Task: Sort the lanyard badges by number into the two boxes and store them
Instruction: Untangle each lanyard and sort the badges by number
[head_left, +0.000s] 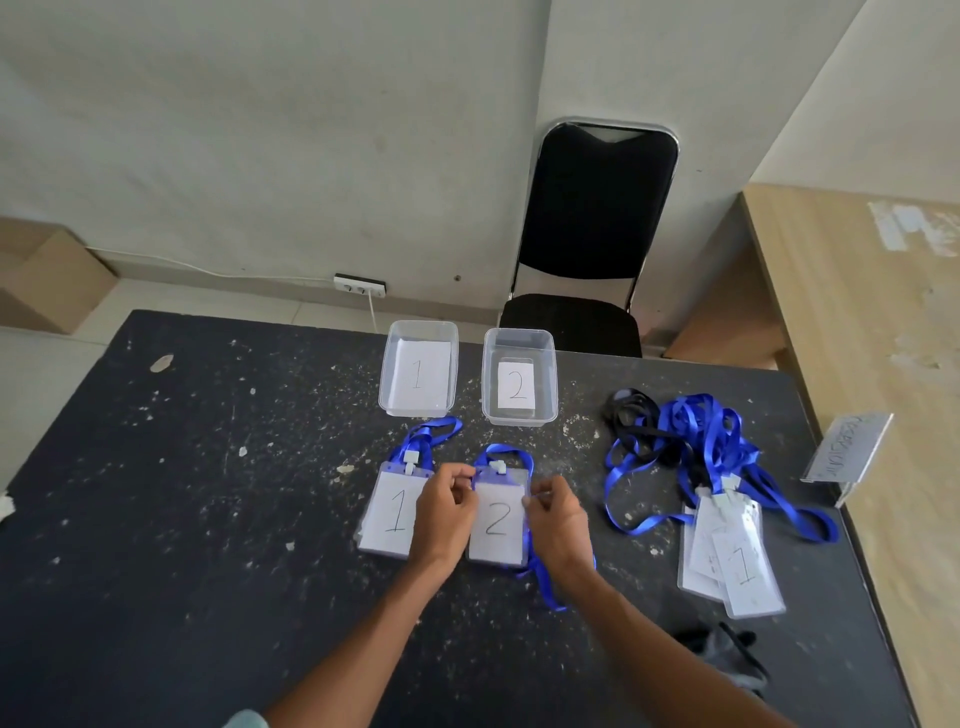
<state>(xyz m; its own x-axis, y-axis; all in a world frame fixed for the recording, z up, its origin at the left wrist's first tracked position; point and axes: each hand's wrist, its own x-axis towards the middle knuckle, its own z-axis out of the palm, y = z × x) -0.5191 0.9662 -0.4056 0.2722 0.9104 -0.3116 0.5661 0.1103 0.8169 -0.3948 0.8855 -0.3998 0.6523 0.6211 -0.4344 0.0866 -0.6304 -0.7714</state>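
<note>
While flat on the table (208, 519), badge 2 (496, 519) in both hands' pinching grip: left hand (447, 512), right hand (558, 525).

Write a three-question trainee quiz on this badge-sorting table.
1. True or false: the clear plastic box labelled 1 stands left of the clear plastic box labelled 2.
2. Which number is on the clear-sleeved badge with blue lanyard between the left hand and right hand?
3. Where is the unsorted pile of badges with tangled blue and black lanyards? A) right of the hands B) inside a box C) on the black chair

Key: 1 true; 2 two; 3 A.
</note>
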